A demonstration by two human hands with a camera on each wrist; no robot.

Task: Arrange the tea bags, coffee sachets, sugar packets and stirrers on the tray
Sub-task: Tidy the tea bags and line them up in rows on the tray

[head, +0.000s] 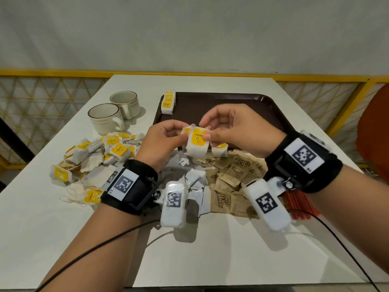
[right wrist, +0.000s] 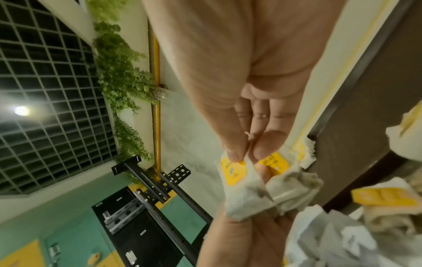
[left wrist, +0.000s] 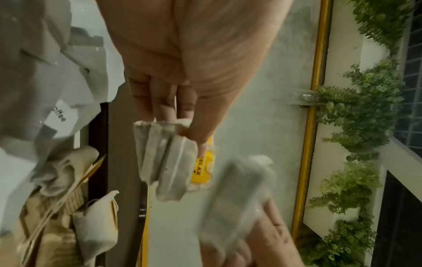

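Above the near edge of the dark brown tray (head: 242, 102), both hands hold white tea bags with yellow tags (head: 196, 142). My left hand (head: 181, 133) grips a small stack of them (left wrist: 166, 162) between thumb and fingers. My right hand (head: 204, 130) pinches a tea bag (right wrist: 239, 180) by its top edge, pressed against the left hand's stack. A short stack of tea bags (head: 168, 102) lies in the tray's far left corner. Loose tea bags (head: 101, 157) are heaped on the table to the left. Under my wrists lie grey coffee sachets (head: 189, 175), brown sugar packets (head: 231, 180) and red stirrers (head: 299, 203).
Two cream cups (head: 105, 118) (head: 125, 102) stand left of the tray. One more tea bag (head: 220, 149) sits at the tray's near edge. A yellow railing (head: 336, 77) runs behind the white table (head: 63, 228). Cables trail from both wrists across the near table.
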